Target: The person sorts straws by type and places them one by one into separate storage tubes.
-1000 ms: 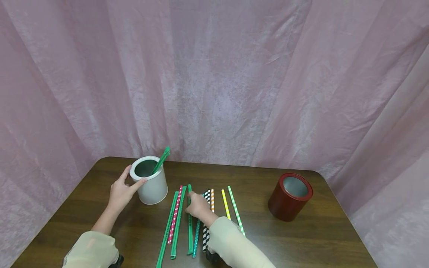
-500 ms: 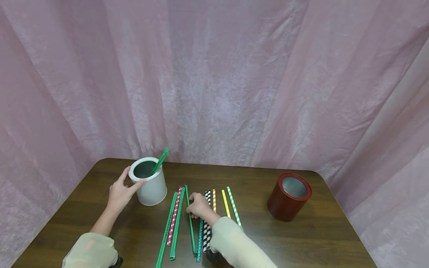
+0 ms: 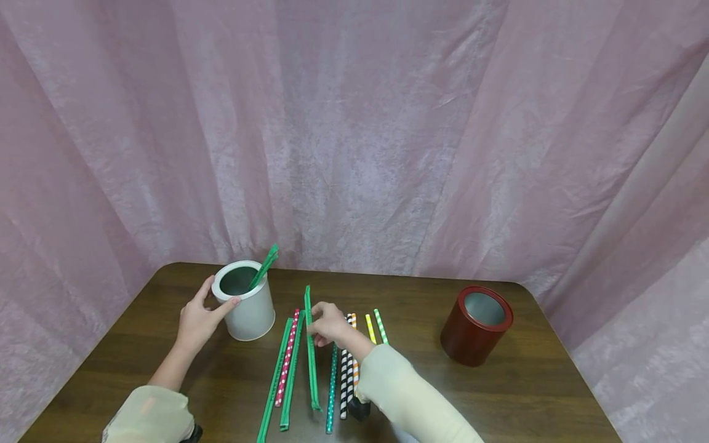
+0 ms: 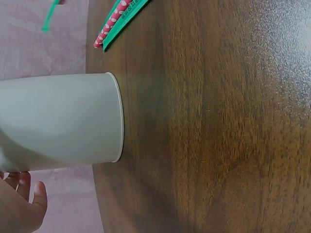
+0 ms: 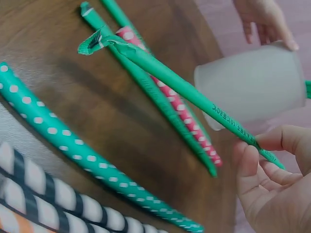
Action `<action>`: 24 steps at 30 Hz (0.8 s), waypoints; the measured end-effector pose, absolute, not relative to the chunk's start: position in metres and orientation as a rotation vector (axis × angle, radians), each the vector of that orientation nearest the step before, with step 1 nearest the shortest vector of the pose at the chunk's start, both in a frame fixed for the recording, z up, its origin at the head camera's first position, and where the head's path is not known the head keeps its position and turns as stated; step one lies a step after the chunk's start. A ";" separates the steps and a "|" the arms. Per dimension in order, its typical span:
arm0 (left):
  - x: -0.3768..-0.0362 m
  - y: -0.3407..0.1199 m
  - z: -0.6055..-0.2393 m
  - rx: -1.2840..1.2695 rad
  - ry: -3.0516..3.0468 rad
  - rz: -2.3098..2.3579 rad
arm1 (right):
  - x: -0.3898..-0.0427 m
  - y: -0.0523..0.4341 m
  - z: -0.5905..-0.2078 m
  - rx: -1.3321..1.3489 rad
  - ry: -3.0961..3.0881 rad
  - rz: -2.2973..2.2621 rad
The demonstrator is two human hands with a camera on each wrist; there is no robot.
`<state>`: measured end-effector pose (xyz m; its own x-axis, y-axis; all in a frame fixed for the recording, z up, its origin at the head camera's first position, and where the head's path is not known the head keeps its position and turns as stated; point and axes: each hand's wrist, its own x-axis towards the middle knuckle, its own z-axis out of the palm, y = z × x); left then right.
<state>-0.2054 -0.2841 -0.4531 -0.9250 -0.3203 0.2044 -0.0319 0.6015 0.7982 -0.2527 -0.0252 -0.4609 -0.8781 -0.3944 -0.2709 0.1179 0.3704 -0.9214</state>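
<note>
My left hand [image 3: 196, 321] holds the white canister [image 3: 252, 317] at its rim, thumb on the near side and a finger on the far left. Green-wrapped straws [image 3: 267, 264] lean inside it. In my right hand [image 3: 331, 325] a green-wrapped straw [image 3: 312, 369] is pinched near its far end between thumb and fingers; the right wrist view shows this straw [image 5: 175, 82] above the others. Left of it lie two more green-wrapped straws [image 3: 293, 375] with a pink polka-dot straw [image 3: 286, 366] between them. A teal dotted straw [image 3: 332, 394] lies to the right.
Black-and-white striped straws [image 3: 343, 387], an orange-striped straw [image 3: 356, 369], a yellow-striped one [image 3: 370, 329] and a light-green-striped one [image 3: 380, 326] lie partly under my right arm. A red canister [image 3: 477, 326] stands at the right on the wooden table [image 3: 532, 394]. A pink curtain [image 3: 354, 135] hangs behind.
My right hand has taken hold of a green-wrapped straw, lifted it off the table and moved slightly up and away. My left hand stays on the white canister.
</note>
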 end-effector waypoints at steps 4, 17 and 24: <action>-0.206 -0.284 -0.453 0.282 -2.503 -1.242 | -0.258 -0.024 -0.443 -0.262 2.125 -1.565; -0.208 -0.285 -0.454 0.286 -2.492 -1.237 | -0.272 -0.025 -0.379 -0.402 2.010 -1.715; -0.208 -0.286 -0.454 0.292 -2.499 -1.233 | -0.278 -0.026 -0.353 -0.438 1.982 -1.822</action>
<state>-0.2081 -0.2860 -0.4538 -0.9216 -0.3275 0.2083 -0.0339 0.6026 0.7973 -0.2780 -0.0263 -0.3527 -0.8662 -0.4922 -0.0866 0.0450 0.0958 -0.9944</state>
